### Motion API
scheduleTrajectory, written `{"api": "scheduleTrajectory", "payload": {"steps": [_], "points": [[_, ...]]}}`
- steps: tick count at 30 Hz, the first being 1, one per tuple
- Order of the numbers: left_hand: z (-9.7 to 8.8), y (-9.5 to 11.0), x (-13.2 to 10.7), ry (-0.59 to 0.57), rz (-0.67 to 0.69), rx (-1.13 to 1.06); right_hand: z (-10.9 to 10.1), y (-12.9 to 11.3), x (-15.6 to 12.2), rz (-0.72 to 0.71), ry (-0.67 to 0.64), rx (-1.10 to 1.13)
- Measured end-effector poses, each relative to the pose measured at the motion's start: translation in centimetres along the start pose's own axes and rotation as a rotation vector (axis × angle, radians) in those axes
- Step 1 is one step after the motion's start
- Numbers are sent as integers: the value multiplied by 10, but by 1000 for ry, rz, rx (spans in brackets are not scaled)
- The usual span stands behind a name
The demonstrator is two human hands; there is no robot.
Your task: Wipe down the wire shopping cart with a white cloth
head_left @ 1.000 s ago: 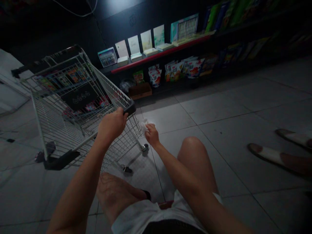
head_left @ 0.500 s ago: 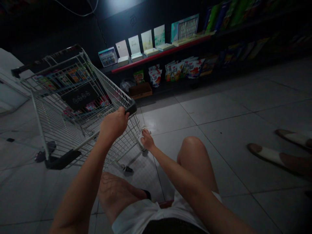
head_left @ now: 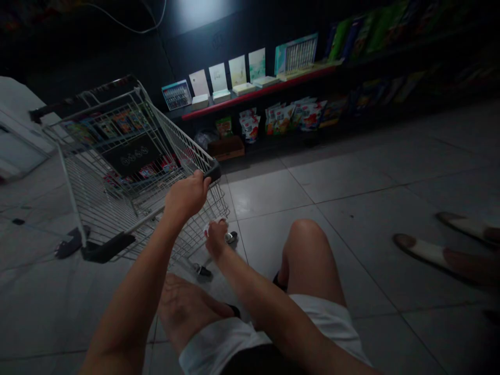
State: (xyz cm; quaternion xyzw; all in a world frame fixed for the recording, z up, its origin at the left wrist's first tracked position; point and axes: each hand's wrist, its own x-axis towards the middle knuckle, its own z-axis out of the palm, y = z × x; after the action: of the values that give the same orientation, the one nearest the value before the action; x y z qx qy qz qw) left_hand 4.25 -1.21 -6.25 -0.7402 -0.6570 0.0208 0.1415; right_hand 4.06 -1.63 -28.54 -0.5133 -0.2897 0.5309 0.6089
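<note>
A wire shopping cart (head_left: 74,182) stands on the left, its front end toward me. My left hand (head_left: 187,195) is closed over the top front rim of the cart, beside its black corner piece (head_left: 213,172). Lower down, my right hand (head_left: 215,237) is closed on a crumpled white cloth (head_left: 222,223), which looks like a rag or wipe. The cloth is at the lower front corner of the basket, above a caster wheel (head_left: 232,237). My fingers hide much of it. Whether it touches the wires, I cannot tell.
Books and boxed sets line a shelf with a red edge (head_left: 234,99) behind the cart. Snack bags (head_left: 279,117) and a brown box (head_left: 226,148) are below. Another person's shoes (head_left: 420,247) are on the tiled floor at right. My bent knees flank my right arm.
My right hand has moved left and down with the cloth, from beside the cart's front corner to in front of the basket wires. My left hand keeps its grip on the rim.
</note>
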Motion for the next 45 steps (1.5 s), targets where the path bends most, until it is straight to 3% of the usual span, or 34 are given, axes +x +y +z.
{"api": "scheduleTrajectory", "payload": {"steps": [3,5,7,10,13,17,21,24,29,37,45], "points": [[0,-2,-2,0,2,-12,-3,-40,-5,149,-7,99],[1,-3,-3,11,5,-7,-12,-73,-7,144,-81,154],[3,-5,-5,23,25,0,-28,-107,-6,-60,-136,152],[4,-8,-11,37,58,5,-52,-149,8,-659,-143,-93],[5,-14,-19,57,77,9,-63,-175,33,-1052,-400,-482],[3,-22,-32,54,98,30,-56,-202,66,-1170,-785,-757],[1,-31,-44,17,95,80,-37,-229,93,-1098,-1040,-740],[0,-40,-55,-4,108,92,-15,-236,107,-1044,-1061,-729],[0,-59,-80,-26,143,70,10,-227,96,-1156,-1022,-892],[5,-96,-129,77,248,-60,-2,-212,40,-1205,-1077,-839],[8,-114,-148,213,369,-78,-20,-203,5,-1204,-1005,-808]]}}
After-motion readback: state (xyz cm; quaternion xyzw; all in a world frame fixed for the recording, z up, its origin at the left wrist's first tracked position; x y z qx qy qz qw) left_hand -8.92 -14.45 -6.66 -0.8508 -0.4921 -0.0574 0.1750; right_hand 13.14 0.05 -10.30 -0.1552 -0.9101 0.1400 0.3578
